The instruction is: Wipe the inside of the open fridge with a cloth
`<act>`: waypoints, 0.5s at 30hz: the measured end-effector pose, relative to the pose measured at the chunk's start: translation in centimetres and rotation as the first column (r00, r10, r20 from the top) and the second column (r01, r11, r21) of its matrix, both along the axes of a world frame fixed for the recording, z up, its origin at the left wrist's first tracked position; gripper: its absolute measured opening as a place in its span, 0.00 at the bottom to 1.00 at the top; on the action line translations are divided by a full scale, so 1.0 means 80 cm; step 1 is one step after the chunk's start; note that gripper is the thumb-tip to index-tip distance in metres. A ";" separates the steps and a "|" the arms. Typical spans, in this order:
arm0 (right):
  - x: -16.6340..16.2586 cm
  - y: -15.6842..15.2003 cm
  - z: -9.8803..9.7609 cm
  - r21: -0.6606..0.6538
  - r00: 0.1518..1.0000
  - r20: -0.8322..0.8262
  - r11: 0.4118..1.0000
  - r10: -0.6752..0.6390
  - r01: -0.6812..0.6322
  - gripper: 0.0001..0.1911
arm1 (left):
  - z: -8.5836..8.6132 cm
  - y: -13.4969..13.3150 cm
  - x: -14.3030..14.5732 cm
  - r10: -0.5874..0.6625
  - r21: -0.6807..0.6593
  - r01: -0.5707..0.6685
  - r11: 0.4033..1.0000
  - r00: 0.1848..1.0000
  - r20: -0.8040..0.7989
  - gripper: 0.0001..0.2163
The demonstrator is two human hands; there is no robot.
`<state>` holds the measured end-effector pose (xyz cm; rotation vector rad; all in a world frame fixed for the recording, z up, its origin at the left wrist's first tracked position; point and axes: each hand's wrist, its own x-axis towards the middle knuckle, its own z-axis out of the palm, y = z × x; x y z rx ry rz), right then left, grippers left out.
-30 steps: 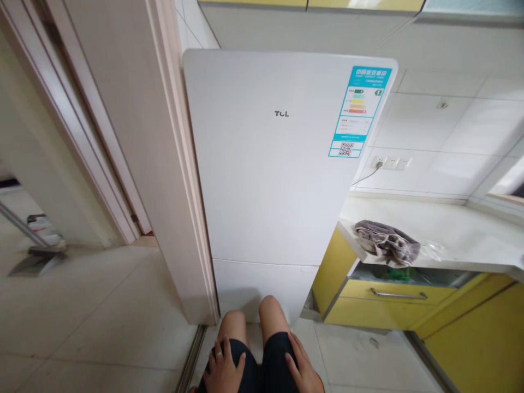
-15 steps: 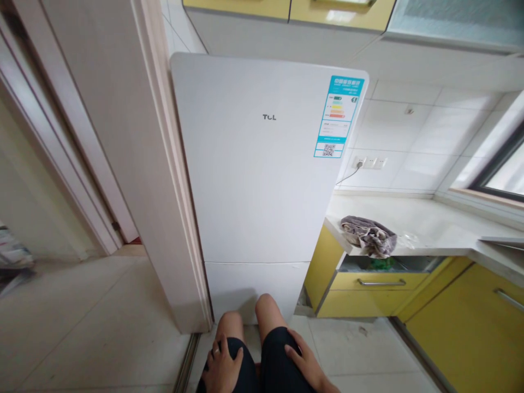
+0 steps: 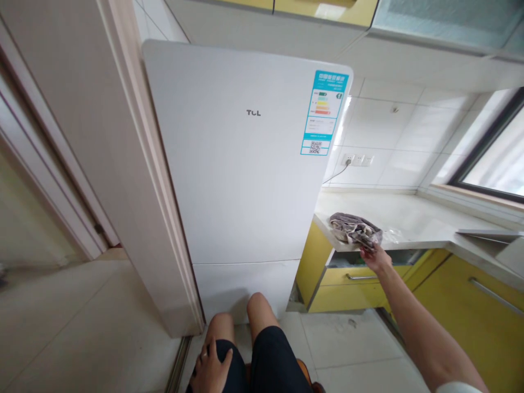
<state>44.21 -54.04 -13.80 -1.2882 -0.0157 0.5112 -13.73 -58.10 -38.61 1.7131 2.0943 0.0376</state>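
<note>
Though left hand (image 3: 210, 372) flat on thigh (image 3: 224, 332), right hand (image 3: 375, 257) at cloth (image 3: 352, 227) beside TCL fridge (image 3: 245, 185), grip unclear.

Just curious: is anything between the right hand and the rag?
Nothing; in the head view the right hand touches the rag at its lower edge, by the counter rim.

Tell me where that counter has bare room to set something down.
The counter is bare from behind the grey cloth to the wall sockets, and rightward up to the metal rim. It is crowded at the front-left corner: cloth, clear plastic and the right hand at the cloth's edge.
</note>
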 end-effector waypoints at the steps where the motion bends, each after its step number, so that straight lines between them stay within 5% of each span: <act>1: 0.007 0.001 0.007 -0.041 1.000 0.013 0.999 -0.018 0.018 0.06 | -0.003 0.002 -0.001 0.001 0.000 -0.001 1.000 1.000 0.011 0.33; 7: 0.025 0.006 0.044 -0.167 0.964 0.246 0.975 -0.104 0.148 0.07 | -0.024 0.016 -0.013 0.031 0.063 -0.036 0.997 0.997 0.073 0.34; 11: 0.037 0.030 0.073 -0.269 0.869 0.488 0.961 0.075 0.068 0.14 | -0.032 0.024 -0.015 0.034 0.092 -0.040 0.995 0.997 0.069 0.33; 15: 0.038 0.056 0.080 -0.480 0.701 0.645 0.875 0.306 0.059 0.10 | -0.036 0.027 -0.014 0.031 0.111 -0.037 0.993 0.998 0.057 0.32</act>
